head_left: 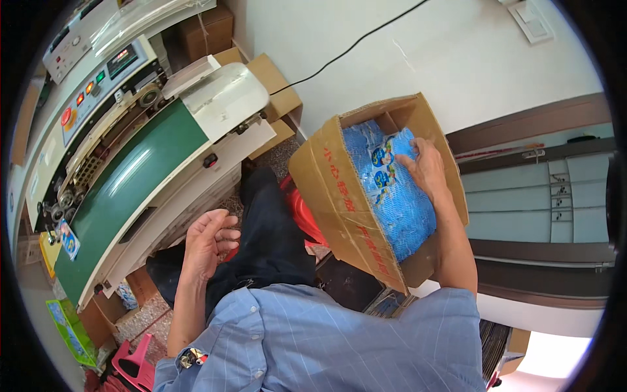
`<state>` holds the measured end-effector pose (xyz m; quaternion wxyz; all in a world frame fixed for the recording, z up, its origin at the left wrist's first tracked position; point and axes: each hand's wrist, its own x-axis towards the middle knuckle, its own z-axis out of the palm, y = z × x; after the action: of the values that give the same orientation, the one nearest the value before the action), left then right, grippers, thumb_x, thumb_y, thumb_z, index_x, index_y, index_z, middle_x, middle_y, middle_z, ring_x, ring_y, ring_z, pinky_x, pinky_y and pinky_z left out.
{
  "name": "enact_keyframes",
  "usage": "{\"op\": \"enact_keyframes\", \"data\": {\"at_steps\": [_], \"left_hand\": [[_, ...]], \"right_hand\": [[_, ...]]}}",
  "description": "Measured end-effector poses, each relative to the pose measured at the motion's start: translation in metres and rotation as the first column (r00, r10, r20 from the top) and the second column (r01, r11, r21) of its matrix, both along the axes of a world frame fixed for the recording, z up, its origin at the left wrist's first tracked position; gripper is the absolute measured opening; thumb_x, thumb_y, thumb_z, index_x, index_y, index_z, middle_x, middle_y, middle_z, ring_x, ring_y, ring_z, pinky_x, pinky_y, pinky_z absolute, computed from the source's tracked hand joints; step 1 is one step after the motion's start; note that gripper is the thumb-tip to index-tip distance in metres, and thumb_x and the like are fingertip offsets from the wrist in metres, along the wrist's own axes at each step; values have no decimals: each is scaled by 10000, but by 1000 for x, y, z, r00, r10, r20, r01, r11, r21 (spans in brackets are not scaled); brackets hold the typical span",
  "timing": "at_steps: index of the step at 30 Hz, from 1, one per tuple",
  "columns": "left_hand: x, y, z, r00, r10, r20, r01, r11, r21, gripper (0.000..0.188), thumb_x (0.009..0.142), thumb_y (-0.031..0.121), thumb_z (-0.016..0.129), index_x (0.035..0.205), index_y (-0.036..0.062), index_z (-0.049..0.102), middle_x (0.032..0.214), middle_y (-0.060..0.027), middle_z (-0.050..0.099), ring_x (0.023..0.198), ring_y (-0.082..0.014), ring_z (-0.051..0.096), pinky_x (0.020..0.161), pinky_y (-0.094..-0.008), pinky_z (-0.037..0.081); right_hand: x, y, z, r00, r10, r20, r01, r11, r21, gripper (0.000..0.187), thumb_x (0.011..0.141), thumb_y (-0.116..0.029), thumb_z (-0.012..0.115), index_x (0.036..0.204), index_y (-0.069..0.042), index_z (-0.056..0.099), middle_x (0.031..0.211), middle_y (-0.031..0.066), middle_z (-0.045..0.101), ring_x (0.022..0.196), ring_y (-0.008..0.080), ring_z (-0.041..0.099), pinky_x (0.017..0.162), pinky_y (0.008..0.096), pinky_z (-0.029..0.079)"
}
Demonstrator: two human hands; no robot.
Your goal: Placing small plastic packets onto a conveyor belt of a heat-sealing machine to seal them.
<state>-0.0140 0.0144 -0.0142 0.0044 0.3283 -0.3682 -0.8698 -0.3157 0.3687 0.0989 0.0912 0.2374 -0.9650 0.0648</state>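
Note:
My right hand (428,166) reaches into the cardboard box (330,189) on the right. Its fingers and thumb close on the upper edge of a blue printed packet (385,157). Beneath it, a stack of blue mesh-patterned packets (405,219) fills much of the box. My left hand (212,238) hangs over my lap, its fingers curled in with nothing visible in them. Left of it is the green conveyor belt (137,176) of a machine. A small blue-and-white packet (68,240) lies at the belt's near end.
The machine's control panel (98,85) has lit buttons and a red knob. A white outfeed plate (225,98) extends toward more cardboard boxes (274,85). A red stool (302,212) stands beside the box, a green basket (70,330) at lower left. A black cable (356,42) crosses the wall.

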Motion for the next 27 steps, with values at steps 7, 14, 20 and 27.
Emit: {"op": "enact_keyframes", "data": {"at_steps": [7,14,20,27], "left_hand": [[-1,1,-5,999,-42,26,44,996,-78,295,985,251,622,1174,25,611,1018,-109,715,782,-168,711,628,-271,601],[-8,1,-13,996,-77,47,80,993,-86,313,980,269,630,1177,26,615,1032,-116,713,787,-171,712,627,-282,610],[-16,8,-6,995,-95,16,96,992,-81,313,977,265,634,1177,24,613,1034,-120,712,780,-176,713,618,-281,610],[-5,10,-12,996,-88,27,89,994,-65,302,977,258,635,1168,25,617,1024,-117,713,776,-173,712,618,-279,610]], "right_hand": [[35,-16,40,866,-97,491,102,995,16,442,785,-291,800,1044,29,642,893,199,655,853,348,644,763,428,504],[97,-5,18,943,7,334,-53,990,128,505,763,-360,811,1087,-4,655,1036,198,597,964,366,599,833,456,498],[99,2,-8,940,-35,340,-48,972,231,473,786,-309,792,1132,-23,642,1060,202,564,1041,369,570,867,464,493],[109,-5,-15,895,-104,433,-27,958,287,367,801,-241,773,1097,-65,645,1011,198,625,1002,383,615,844,487,512]]}}
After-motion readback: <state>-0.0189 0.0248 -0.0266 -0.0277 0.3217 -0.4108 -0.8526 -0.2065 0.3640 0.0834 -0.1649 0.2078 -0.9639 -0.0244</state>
